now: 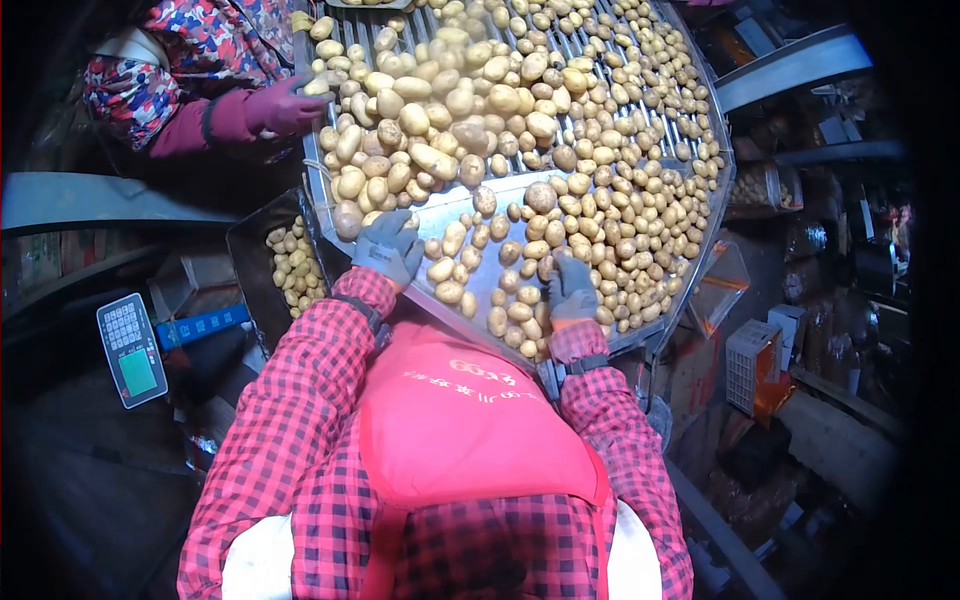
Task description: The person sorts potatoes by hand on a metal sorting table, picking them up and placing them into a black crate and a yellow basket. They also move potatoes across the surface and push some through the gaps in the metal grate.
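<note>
My left hand (390,248), in a grey glove, is at the near-left rim of the metal sorting table (436,312). Its fingers curl around a potato (412,221), partly hidden by the glove. My right hand (572,288), also gloved in grey, rests among the potatoes near the front rim. Its fingers stretch forward and touch potatoes, with none visibly gripped. Between my hands, several loose potatoes (448,292) lie on the bare metal. A dense layer of small potatoes (640,235) spreads to the right, and larger ones (432,160) pile up ahead.
A black bin (262,262) holding potatoes stands below the left rim. Across on the left, another person's gloved hand (290,106) touches potatoes. A scale display (133,350) is at far left. Slatted rollers (640,120) lie ahead; a white crate (750,365) stands at right.
</note>
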Demonstrator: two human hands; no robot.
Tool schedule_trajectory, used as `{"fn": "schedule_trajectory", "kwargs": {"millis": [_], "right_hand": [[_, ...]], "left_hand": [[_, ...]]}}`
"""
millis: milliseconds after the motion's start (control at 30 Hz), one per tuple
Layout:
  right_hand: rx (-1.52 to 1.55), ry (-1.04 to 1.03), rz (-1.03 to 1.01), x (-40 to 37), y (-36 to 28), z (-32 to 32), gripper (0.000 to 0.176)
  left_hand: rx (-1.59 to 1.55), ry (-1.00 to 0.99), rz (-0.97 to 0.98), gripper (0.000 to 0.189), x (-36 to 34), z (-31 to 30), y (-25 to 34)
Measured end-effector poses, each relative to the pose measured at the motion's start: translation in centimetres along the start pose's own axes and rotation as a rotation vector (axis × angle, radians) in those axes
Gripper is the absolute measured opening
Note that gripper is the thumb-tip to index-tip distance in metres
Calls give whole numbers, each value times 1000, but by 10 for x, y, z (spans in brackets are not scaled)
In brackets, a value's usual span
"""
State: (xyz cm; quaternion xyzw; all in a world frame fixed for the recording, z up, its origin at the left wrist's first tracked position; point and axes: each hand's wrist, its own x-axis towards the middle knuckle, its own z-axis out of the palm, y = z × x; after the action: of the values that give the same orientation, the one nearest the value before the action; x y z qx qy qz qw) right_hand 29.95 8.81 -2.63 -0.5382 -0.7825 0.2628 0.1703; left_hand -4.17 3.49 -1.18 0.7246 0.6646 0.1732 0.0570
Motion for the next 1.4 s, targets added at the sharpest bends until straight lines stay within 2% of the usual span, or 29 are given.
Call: {"fn": "schedule_trajectory", "kwargs": {"millis": [33,100,133,167,233,333,433,467,567,633,700,733,833,900,967,1067,1200,1300,1333,1400], "right_hand": [[-20,-105,-34,-2,-10,-6,15],[-353,-676,-373,2,-55,-12,18],[-257,-653,-421,-16,-41,15,15],[-351,-509,-643,-32,-32,26,16],[-490,-506,-549,-32,-40,35,14],[-434,-680,-360,-7,-26,39,18],[78,-413,-85,-10,-15,22,23],[-28,-307,-147,-12,-18,11,18],[-33,-315,-231,-10,-20,2,13],[-138,-576,-405,-8,-38,7,20],[-424,-638,-475,-20,-32,60,25],[-402,-627,-437,-19,-29,70,26],[-311,-844,-202,-2,-38,33,24],[-301,-708,-183,-10,-24,26,24],[-264,-649,-159,-22,-9,42,26],[-262,-679,-194,-19,-53,15,26],[-483,-730,-291,-16,-51,47,20],[-457,-717,-374,-13,-49,46,21],[-399,-724,-347,-14,-38,55,21],[-135,-647,-129,-12,-32,39,24]], "left_hand": [[-17,-18,-14,21,-1,-1,0],[-33,-34,-23,21,1,2,2],[-26,-34,-23,22,0,3,1],[-17,-36,-24,22,0,3,0],[-5,-20,-28,22,0,1,2],[-14,-13,-25,22,-3,4,3],[10,-16,-11,22,1,-2,2],[3,5,-1,23,0,-1,2],[-23,21,-2,26,-1,0,4],[-14,22,5,27,1,-2,4],[-6,2,-6,27,1,-2,7],[0,-10,-7,28,1,-2,6],[36,28,-8,29,-4,1,6],[33,-8,-79,30,-4,10,3],[8,-12,-12,26,-1,7,2],[-8,-8,-27,22,1,0,8],[-13,-2,-20,18,2,2,10],[22,6,-18,18,1,3,10],[22,4,-15,19,1,4,10],[10,-8,-37,18,1,2,11]]}}
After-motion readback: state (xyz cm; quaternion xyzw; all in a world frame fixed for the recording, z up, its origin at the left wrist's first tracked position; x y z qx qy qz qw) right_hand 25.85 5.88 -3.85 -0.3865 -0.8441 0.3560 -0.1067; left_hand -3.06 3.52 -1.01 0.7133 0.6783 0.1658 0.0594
